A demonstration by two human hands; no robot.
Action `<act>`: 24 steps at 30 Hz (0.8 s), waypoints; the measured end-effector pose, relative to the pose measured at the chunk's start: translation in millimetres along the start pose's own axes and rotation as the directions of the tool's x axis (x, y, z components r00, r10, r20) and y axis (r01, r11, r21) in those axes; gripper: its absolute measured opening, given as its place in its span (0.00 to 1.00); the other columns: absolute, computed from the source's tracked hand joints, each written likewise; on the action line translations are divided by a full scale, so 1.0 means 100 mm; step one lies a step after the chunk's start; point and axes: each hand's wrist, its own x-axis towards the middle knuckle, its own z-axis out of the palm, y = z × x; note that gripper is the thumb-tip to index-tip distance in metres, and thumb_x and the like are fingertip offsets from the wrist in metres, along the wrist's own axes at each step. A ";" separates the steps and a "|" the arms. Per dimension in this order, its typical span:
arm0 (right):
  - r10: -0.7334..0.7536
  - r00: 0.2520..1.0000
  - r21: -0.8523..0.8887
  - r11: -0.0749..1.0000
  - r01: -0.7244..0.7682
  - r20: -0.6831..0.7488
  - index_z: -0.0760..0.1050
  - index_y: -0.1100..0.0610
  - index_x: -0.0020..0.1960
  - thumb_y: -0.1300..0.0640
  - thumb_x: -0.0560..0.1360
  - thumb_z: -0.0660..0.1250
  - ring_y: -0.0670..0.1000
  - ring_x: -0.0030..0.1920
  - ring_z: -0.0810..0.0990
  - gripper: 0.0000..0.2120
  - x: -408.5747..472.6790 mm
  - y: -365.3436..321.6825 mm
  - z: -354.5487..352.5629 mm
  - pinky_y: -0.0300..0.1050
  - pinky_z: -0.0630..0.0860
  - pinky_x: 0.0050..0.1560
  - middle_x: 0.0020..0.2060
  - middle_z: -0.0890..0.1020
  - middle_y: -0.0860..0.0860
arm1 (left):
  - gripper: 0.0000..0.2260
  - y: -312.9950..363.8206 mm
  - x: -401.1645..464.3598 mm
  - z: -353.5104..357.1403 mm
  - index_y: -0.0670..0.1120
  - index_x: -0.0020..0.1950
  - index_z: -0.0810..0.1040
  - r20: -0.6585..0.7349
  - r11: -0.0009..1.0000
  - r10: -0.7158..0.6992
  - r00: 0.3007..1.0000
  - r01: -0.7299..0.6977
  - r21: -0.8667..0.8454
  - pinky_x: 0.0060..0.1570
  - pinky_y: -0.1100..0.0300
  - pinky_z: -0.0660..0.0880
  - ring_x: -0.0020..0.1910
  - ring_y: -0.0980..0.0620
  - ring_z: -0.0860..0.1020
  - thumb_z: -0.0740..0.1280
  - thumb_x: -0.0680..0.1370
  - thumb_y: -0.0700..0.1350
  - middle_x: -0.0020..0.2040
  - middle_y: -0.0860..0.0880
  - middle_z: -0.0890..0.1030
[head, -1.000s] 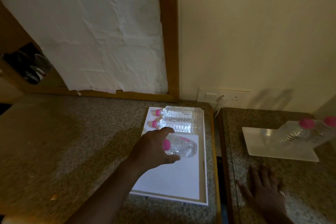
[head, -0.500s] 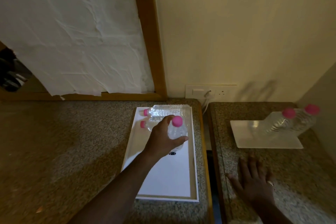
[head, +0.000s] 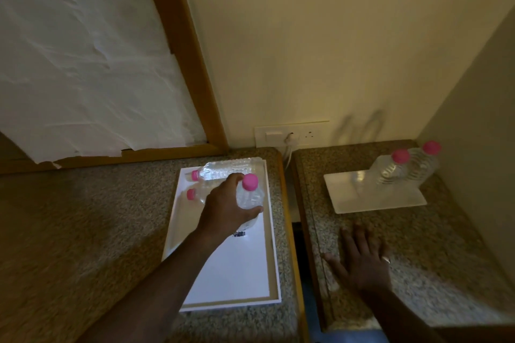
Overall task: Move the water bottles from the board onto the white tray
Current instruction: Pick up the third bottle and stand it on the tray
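A speckled stone bench (head: 83, 231) fills the lower frame under a cream wall, split by a dark gap right of centre; the white tray (head: 231, 273), framed by a raised rim, sits left of that gap, with two water bottles (head: 223, 172) lying on their sides at its far end, probably so they pack in a row; the left hand (head: 225, 211) is wrapped round a third bottle (head: 249, 195), pink cap up, over the tray; the right hand (head: 362, 262) lies flat and spread, holding nothing, seemingly for balance; at the right, two bottles (head: 401, 167) stand on the board (head: 362, 198).
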 end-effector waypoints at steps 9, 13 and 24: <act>0.094 0.994 0.115 0.990 -0.087 -0.060 0.49 0.49 0.81 0.18 0.70 0.40 0.56 0.79 0.37 0.49 0.01 0.45 -0.14 0.63 0.37 0.77 0.81 0.45 0.56 | 0.32 0.65 0.26 0.11 0.60 0.59 0.72 -0.011 0.981 0.129 0.992 -0.129 -0.142 0.44 0.65 0.71 0.50 0.56 0.77 0.81 0.59 0.59 0.49 0.62 0.78; 0.177 0.981 0.118 0.979 -0.168 -0.074 0.47 0.49 0.81 0.18 0.68 0.36 0.55 0.79 0.34 0.51 0.01 0.85 -0.18 0.63 0.37 0.78 0.81 0.43 0.54 | 0.29 1.05 0.44 0.40 0.59 0.57 0.74 0.064 0.952 0.219 0.974 -0.199 -0.231 0.48 0.70 0.73 0.50 0.67 0.77 0.83 0.61 0.51 0.50 0.62 0.79; 0.153 0.981 0.171 0.976 -0.131 -0.119 0.48 0.49 0.81 0.19 0.72 0.40 0.55 0.78 0.31 0.48 0.02 0.98 -0.13 0.62 0.30 0.75 0.80 0.42 0.54 | 0.30 1.59 0.94 1.54 0.56 0.54 0.70 0.211 0.972 0.221 0.952 -0.197 -0.130 0.44 0.67 0.74 0.51 0.53 0.77 0.83 0.60 0.52 0.50 0.54 0.79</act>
